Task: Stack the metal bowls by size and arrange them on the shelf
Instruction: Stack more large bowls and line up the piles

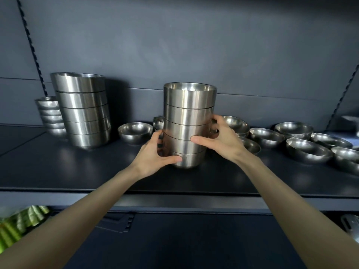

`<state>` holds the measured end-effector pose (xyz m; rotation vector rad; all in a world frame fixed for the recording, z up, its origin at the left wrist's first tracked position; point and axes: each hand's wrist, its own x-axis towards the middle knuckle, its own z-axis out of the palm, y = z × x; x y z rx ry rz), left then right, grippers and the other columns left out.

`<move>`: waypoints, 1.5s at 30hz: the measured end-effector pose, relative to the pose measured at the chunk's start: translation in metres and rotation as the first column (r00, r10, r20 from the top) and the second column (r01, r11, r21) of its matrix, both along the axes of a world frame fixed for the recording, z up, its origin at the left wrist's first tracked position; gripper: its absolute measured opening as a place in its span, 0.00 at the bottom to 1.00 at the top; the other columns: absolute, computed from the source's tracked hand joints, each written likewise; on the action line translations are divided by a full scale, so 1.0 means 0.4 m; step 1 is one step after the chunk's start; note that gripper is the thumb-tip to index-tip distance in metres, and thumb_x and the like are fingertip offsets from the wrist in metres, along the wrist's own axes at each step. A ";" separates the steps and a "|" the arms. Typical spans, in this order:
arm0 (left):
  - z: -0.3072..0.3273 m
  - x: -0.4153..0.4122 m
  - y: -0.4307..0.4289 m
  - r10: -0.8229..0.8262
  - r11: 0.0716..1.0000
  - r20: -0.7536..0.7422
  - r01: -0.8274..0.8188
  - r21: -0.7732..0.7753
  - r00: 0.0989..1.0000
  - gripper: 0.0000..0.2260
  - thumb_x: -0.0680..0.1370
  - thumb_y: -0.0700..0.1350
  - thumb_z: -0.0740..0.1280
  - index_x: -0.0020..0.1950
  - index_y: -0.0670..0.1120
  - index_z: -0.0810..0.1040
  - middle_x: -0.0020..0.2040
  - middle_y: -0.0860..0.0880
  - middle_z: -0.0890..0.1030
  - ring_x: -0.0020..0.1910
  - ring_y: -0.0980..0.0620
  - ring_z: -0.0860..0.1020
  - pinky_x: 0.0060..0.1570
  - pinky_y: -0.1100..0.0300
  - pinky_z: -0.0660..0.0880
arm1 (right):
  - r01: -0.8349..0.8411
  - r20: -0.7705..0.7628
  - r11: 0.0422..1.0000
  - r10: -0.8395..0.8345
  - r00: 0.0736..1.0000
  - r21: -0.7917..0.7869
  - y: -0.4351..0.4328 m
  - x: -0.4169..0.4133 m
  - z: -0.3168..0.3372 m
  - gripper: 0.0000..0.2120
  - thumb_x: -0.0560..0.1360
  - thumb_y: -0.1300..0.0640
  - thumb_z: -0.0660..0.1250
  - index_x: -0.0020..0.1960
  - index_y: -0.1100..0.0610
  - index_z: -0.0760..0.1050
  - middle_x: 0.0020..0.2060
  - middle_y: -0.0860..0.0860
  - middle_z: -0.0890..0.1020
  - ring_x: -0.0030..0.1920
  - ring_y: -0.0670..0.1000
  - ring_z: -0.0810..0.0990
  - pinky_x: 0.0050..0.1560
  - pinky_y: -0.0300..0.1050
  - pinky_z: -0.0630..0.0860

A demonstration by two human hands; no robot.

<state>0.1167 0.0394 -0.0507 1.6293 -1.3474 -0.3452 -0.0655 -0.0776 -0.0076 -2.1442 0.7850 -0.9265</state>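
Note:
A stack of several straight-sided metal bowls stands upright at the middle of the dark shelf. My left hand grips its lower left side, thumb across the bottom bowl. My right hand holds the right side, thumb on the front and fingers curled round the back. A taller stack of larger bowls stands at the left, with a stack of small bowls behind it. A single round bowl sits between the stacks.
Several loose round bowls lie spread over the right part of the shelf, some behind the held stack. The shelf's front edge runs below my wrists. Green items show at the lower left, below the shelf.

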 end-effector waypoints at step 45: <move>0.222 0.226 0.666 0.201 0.954 0.776 -0.299 -0.017 0.598 0.28 0.76 0.55 0.67 0.73 0.47 0.64 0.69 0.44 0.69 0.69 0.43 0.66 0.65 0.50 0.63 | -0.087 -0.432 0.876 -0.145 0.890 -0.474 0.591 0.219 0.123 0.29 0.76 0.50 0.68 0.73 0.55 0.63 0.70 0.52 0.66 0.69 0.56 0.68 0.66 0.50 0.67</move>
